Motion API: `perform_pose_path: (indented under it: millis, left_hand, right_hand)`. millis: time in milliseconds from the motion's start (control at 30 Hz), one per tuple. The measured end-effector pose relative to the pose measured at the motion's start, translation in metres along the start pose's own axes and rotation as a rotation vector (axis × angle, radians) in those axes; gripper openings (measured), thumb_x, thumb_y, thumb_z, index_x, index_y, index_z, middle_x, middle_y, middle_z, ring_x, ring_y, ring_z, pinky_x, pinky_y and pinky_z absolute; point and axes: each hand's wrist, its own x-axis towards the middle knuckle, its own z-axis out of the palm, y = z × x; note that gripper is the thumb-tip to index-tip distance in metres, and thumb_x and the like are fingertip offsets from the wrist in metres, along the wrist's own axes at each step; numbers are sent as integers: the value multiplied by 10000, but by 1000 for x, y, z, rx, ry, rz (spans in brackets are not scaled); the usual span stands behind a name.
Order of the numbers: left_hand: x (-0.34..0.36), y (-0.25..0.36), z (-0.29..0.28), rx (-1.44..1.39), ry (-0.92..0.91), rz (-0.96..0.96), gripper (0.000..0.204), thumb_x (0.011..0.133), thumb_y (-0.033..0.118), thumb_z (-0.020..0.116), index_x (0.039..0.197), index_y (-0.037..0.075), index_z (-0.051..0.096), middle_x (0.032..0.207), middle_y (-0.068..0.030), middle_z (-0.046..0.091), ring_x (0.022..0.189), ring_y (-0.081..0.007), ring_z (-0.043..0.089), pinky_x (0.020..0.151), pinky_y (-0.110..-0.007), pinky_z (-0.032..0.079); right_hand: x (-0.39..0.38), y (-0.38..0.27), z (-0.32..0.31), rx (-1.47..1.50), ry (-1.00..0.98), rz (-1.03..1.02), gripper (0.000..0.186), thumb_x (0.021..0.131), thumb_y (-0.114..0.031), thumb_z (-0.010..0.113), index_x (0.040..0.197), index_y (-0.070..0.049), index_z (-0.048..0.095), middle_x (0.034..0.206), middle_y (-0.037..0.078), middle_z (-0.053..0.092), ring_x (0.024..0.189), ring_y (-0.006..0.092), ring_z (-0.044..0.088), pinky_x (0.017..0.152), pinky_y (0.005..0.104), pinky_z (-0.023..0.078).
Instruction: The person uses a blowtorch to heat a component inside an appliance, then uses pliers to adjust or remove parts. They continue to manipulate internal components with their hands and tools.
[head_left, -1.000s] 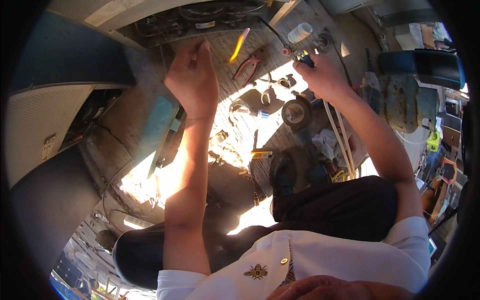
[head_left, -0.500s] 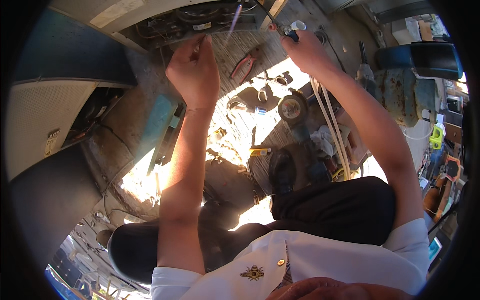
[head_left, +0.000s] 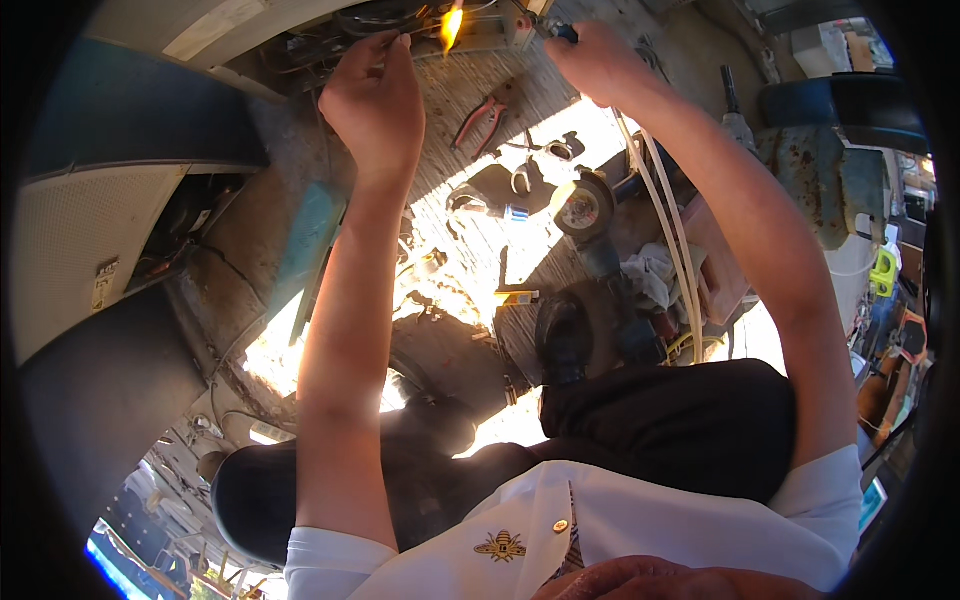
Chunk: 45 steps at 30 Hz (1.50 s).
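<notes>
My right hand [head_left: 606,68] grips the dark handle of a gas torch [head_left: 559,31] at the top of the view. Two pale hoses [head_left: 662,230] run down from beneath that hand toward my knee. An orange-yellow flame [head_left: 452,30] burns between my hands, in front of the open base of a pale cabinet [head_left: 205,35]. Thin pipes and dark parts [head_left: 375,18] show inside that base. My left hand [head_left: 375,105] is pinched close to the opening, left of the flame. Whatever sits between its fingertips is too small to make out.
Red-handled pliers [head_left: 480,122] lie on the sunlit wooden board below the flame. An angle grinder [head_left: 590,215] and a crumpled white cloth [head_left: 652,272] are nearer me. At the left stands another cabinet [head_left: 95,250]; at the right, a rusty blue-green machine [head_left: 815,190].
Both hands have moved up and slightly left, toward the cabinet opening. A faint bluish streak between them has become a bright orange flame.
</notes>
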Motion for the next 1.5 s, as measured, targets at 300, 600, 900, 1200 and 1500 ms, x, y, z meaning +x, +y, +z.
perform_pose_path:
  millis: [300, 600, 900, 1200, 1500]
  left_hand:
    - [2, 2, 18, 38, -9, -38, 152, 923, 128, 781, 1005, 3, 804, 807, -23, 764, 738, -55, 652, 690, -245, 510]
    - [-6, -4, 21, 105, 0, 80, 105, 898, 97, 745, 940, 6, 778, 822, -61, 769, 693, -104, 673, 669, -280, 523]
    - [-65, -32, -16, 340, 37, -267, 285, 892, 274, 704, 966, 4, 756, 838, -129, 756, 759, -276, 713, 745, -391, 559]
    - [-85, -63, -38, 699, -135, -257, 205, 903, 193, 762, 962, -2, 783, 752, -104, 731, 667, -148, 644, 664, -323, 509]
    - [-77, -31, -46, 959, -310, -367, 251, 875, 338, 740, 964, 107, 785, 931, -151, 771, 898, -398, 734, 785, -443, 568]
  right_hand:
    - [26, 15, -1, -145, -82, -37, 482, 973, -332, 556, 790, 97, 677, 638, 238, 670, 541, 374, 702, 551, 473, 593]
    - [18, -7, -11, -341, 3, -10, 564, 1022, -447, 560, 1027, 91, 727, 1001, 357, 709, 969, 499, 708, 828, 548, 568]
    - [7, -18, -19, -267, 67, -15, 443, 985, -305, 568, 1050, 103, 726, 1033, 345, 719, 1002, 465, 721, 866, 522, 574]
    - [7, -17, -20, -186, 26, -94, 401, 974, -260, 564, 1100, 87, 721, 1081, 351, 712, 1023, 480, 711, 876, 526, 575]
    - [18, -11, -21, -326, -52, -126, 364, 980, -222, 548, 1060, 83, 730, 1043, 340, 720, 978, 461, 721, 814, 524, 579]
